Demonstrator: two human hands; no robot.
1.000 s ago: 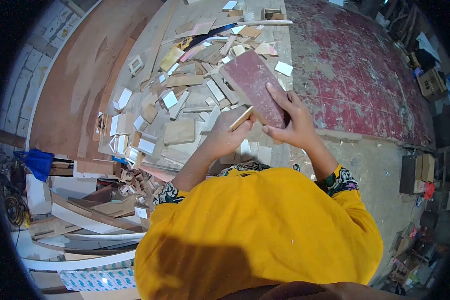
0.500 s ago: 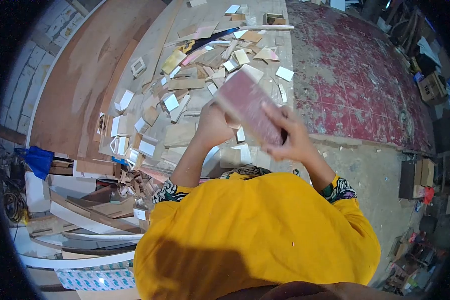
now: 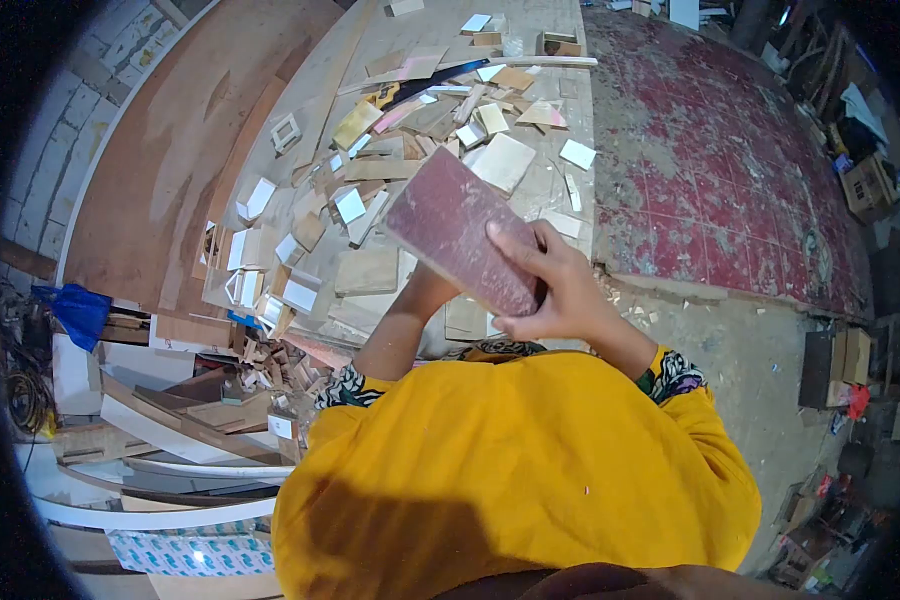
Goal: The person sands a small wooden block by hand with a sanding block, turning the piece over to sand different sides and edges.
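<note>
In the head view, a flat rectangular sanding block point(image 3: 455, 225) with a dusty reddish-brown face is raised in front of my chest, above the table. My right hand point(image 3: 550, 275) is closed round its lower right end, thumb across the face and the other fingers near its edge. My left hand point(image 3: 432, 290) is behind the block's lower left edge, its fingers hidden, so I cannot tell what it holds. Below the block, small wood offcuts lie scattered, among them a pale square piece point(image 3: 502, 163) and a flat wooden block point(image 3: 366, 272).
The wooden table point(image 3: 300, 200) bears many offcuts and a black-and-yellow handsaw point(image 3: 420, 87). A large brown board point(image 3: 170, 160) lies along the left. Long strips and scraps point(image 3: 185, 430) pile up at lower left. A worn red tiled floor point(image 3: 710, 160) stretches away on the right.
The sanding block has shifted left and slightly down with my right hand. My left hand, earlier visible as a closed hand beside it, is now mostly hidden behind it.
</note>
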